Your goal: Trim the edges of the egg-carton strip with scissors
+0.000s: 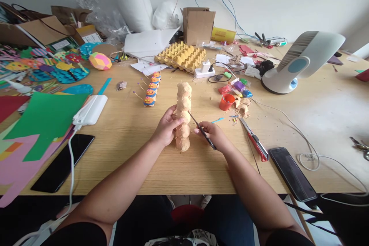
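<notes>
A strip of plain cardboard egg-carton cups lies lengthwise on the wooden table in front of me. My left hand is closed round its near half, fingers wrapped on the left side. My right hand pinches a thin dark paintbrush, whose tip touches the strip's right side near the middle. A painted caterpillar of orange and blue cups with stick pins lies just beyond on the left.
A red craft knife and a phone lie at right, another phone and a power bank at left. Coloured paper, a yellow egg tray, an orange cup, clay bits, a white fan and cables crowd the table.
</notes>
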Demonstrator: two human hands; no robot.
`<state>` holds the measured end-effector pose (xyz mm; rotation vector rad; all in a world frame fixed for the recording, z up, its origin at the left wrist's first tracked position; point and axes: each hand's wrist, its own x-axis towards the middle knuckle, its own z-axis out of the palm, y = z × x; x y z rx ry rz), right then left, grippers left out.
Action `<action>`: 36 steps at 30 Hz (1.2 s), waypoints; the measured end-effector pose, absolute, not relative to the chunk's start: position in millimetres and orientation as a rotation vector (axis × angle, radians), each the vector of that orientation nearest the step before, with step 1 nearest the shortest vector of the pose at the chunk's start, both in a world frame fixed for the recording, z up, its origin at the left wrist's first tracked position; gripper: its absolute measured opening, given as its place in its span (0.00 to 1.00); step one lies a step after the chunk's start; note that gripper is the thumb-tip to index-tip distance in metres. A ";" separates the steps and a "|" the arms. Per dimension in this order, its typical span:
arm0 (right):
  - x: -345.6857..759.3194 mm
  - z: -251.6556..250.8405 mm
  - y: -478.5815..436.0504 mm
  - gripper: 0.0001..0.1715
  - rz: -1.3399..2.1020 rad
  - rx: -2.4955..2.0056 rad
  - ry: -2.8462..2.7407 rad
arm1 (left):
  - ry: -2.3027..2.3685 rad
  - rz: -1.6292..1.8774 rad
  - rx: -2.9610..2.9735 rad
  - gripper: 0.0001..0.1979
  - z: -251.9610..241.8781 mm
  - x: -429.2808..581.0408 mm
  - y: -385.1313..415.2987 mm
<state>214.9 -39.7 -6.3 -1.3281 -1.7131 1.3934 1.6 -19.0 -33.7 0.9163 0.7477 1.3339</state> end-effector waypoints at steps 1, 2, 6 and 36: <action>215.1 -7.7 -39.3 0.35 1.394 -1.324 -1.715 | 0.747 1.332 0.914 0.34 -33.9 1.6 -18.9; 215.3 -9.4 -38.9 0.35 1.392 -1.321 -1.717 | 0.746 1.329 0.911 0.34 -34.1 1.5 -18.8; 215.4 -15.9 -37.9 0.35 1.368 -1.332 -1.725 | 0.745 1.320 0.889 0.34 -35.2 1.5 -18.5; 225.0 -12.4 -34.0 0.35 1.429 -1.366 -1.677 | 0.614 1.206 0.626 0.30 -30.3 2.5 -16.2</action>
